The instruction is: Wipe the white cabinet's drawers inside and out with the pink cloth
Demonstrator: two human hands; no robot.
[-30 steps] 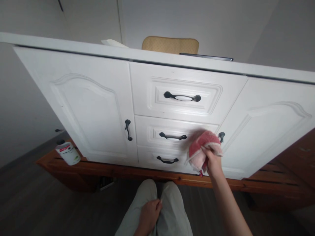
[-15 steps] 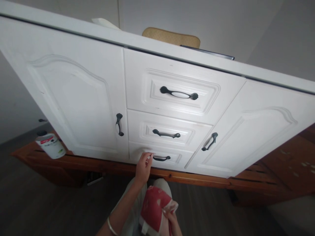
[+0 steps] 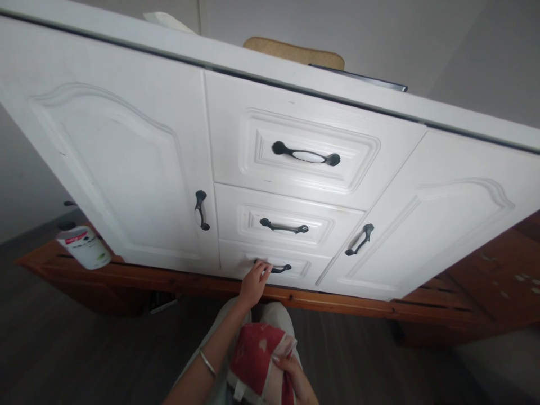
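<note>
Left hand reached up to the bottom handle, its fingers bent over the handle's left part; whether they gripped it or only rested there, I could not tell. That dark handle (image 3: 280, 269) sat on the bottom drawer, its long axis running from 9 to 3 o'clock with the right end slightly lower. Below, towards 6 o'clock, the right hand (image 3: 291, 368) pinched a red-and-pale cloth (image 3: 258, 346) between thumb and fingers, over the knees; the border between its colours ran from 1 to 7 o'clock. A bangle (image 3: 207, 363) circled the left forearm.

From the bottom handle, the middle handle (image 3: 283, 229) lay at 12 o'clock, nearly parallel, and the top handle (image 3: 307, 156) between 12 and 1. The left door handle (image 3: 201, 212) stood near 10 o'clock, the right door handle (image 3: 360, 242) between 2 and 3, leaning towards 1. Farther out, a white bottle (image 3: 86, 248) with a dark cap stood at 9 o'clock on brown wood, and a tan chair back (image 3: 295, 52) rose at 12.
</note>
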